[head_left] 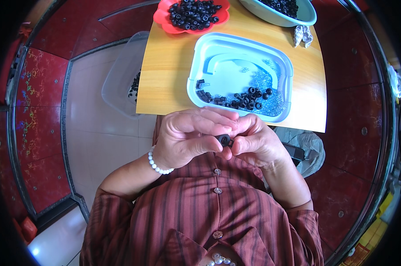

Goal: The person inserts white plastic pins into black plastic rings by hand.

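Note:
Both hands meet just in front of the table's near edge. A small black part with a round opening sits between their fingertips. My left hand, with a white bead bracelet at the wrist, pinches it from the left with thumb and fingers. From the right, my right hand closes thumb and fingers on a small loop-like end of the part. Some fingertips are hidden behind the hands. Beyond them, a light blue tray holds black ring-shaped pieces and many tiny clear pieces.
On the wooden table are a red scalloped dish and a pale green basin, both filled with black pieces. Crumpled whitish material lies below the basin. A clear plastic bin stands left, a plastic bag right.

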The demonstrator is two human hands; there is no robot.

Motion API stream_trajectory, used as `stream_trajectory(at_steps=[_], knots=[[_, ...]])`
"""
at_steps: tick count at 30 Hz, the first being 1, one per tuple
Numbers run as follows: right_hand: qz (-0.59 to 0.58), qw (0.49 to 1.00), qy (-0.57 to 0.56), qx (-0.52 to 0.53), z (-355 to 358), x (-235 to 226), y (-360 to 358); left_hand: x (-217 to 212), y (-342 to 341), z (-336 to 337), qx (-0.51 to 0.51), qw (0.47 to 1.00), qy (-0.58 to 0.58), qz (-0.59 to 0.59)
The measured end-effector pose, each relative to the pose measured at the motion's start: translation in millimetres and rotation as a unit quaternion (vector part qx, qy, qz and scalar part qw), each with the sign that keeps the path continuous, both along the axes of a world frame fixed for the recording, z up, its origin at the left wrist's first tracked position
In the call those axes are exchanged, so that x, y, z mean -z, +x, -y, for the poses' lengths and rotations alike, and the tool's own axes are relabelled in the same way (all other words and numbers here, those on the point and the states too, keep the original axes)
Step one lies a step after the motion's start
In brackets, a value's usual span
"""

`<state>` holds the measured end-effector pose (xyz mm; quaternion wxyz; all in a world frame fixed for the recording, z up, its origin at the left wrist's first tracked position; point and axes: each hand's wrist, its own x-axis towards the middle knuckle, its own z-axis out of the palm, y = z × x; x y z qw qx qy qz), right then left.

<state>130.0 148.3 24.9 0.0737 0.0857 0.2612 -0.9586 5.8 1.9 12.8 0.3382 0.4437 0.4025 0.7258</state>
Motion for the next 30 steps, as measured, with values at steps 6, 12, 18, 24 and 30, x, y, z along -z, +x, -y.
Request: stream_trajectory(at_steps=[6, 12, 18, 24, 30], knots=[[-0.047, 0.997, 0.000, 0.057, 13.2, 7.7, -2.1, 0.6, 4.4, -1.7, -0.006, 1.000, 0.003, 0.008], [-0.017, 0.999, 0.001, 0.042, 2.4, 7.2, -6.1, -7.1, -6.9, -8.2, -0.021, 0.998, -0.051, 0.013], [0.081, 0.802, 0.553, 0.211, -52.7, -1.9, -14.2, -28.8, -87.7, -66.3, -0.255, 0.954, -0.090, -0.130], [0.077, 0.561, 0.800, 0.200, -98.5, 35.5, -46.8, -4.7, -219.9, -120.7, -0.387, 0.789, -0.217, -0.424], [0.043, 0.379, 0.917, 0.115, -100.9, 43.7, -67.3, 1.0, -225.4, -140.6, -0.389, 0.583, -0.303, -0.646]])
